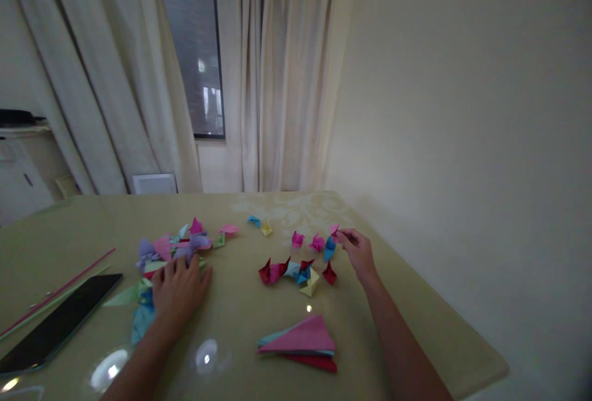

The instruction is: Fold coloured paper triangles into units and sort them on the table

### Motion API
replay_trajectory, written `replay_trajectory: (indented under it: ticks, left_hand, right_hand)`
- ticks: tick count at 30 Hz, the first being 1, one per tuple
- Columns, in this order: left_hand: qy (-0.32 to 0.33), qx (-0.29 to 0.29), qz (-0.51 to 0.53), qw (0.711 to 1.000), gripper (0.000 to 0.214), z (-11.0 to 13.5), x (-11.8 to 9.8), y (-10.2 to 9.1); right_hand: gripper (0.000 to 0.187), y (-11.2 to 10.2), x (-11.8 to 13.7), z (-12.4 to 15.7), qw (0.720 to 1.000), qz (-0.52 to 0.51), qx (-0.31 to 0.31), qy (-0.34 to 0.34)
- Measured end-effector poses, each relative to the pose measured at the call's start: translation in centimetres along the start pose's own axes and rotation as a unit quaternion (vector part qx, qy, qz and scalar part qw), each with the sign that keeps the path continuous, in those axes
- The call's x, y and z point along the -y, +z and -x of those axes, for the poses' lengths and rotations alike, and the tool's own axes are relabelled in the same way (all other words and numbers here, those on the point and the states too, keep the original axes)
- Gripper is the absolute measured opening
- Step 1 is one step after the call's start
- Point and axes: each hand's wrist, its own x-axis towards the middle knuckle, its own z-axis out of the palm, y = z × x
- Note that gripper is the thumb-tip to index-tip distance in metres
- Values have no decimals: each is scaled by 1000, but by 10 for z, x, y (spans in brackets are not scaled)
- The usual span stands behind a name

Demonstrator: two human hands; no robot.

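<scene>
My left hand [178, 290] lies flat with fingers spread on a heap of folded paper pieces [178, 247] in purple, pink, green and blue. My right hand [358, 252] reaches to the far right of the table and pinches a small pink folded paper piece [335, 230], next to a blue one [329, 248]. Between the hands sits a cluster of red, blue and yellow folded pieces [296, 272]. A stack of flat folded paper triangles [303, 342], pink on top and red beneath, lies near the front edge.
A dark tablet [55, 327] and thin pink and green sticks [60, 293] lie at the left on the glossy beige table [416, 327]. Small blue and yellow pieces [259, 224] sit farther back. Curtains and a window stand behind; a wall runs along the right.
</scene>
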Motion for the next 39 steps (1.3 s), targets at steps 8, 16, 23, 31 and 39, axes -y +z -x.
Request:
replay_trajectory:
  ticks: [8,16,23,31,39]
  left_hand:
    - [79,-25,98,992,30,-4,-10,-2]
    - [48,-132,229,963,24,1,-30,-7]
    - [139,-246,249,926,20,4,-35,-16]
    - [250,-232,233,911,41,20,-45,-18]
    - [232,-214,263,912,44,16,-44,-18]
  right_hand:
    - [33,-20,4,-3,993,62,94,24]
    - [27,-43,-1,-2,947,212,235,48]
    - [29,-16,15,7,958,224,175,-24]
    - [23,55,44,53,938,149,283,-133]
    - [28,66,45,63,937,114,290,-157]
